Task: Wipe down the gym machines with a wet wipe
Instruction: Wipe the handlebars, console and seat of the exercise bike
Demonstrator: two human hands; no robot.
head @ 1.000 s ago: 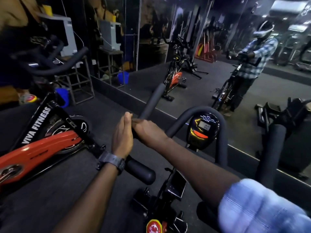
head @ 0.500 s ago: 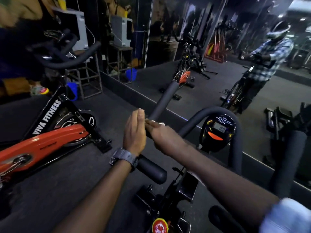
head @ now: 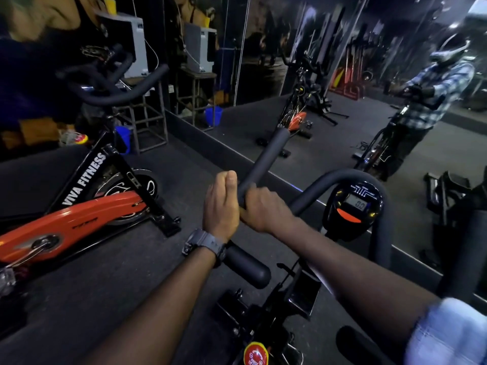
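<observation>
My two hands meet on the left foam handlebar (head: 266,156) of a black exercise bike. My left hand (head: 220,206), a watch on its wrist, lies against the bar's left side with fingers straight and pointing up. My right hand (head: 266,209) grips the bar from the right, fingers curled over it. No wet wipe shows; anything under the right palm is hidden. The bike's round console (head: 354,206) sits to the right inside the curved bar.
An orange and black spin bike (head: 73,225) stands close on the left. A wall mirror (head: 342,127) runs ahead, reflecting bikes and a person. A metal stand (head: 150,119) and blue bucket (head: 123,138) sit at the back left. Dark floor lies between the bikes.
The view has drifted left, so the bar and both hands sit further right in frame. Both hands keep their place on the bar. A white scrap seen at the right fingers no longer shows.
</observation>
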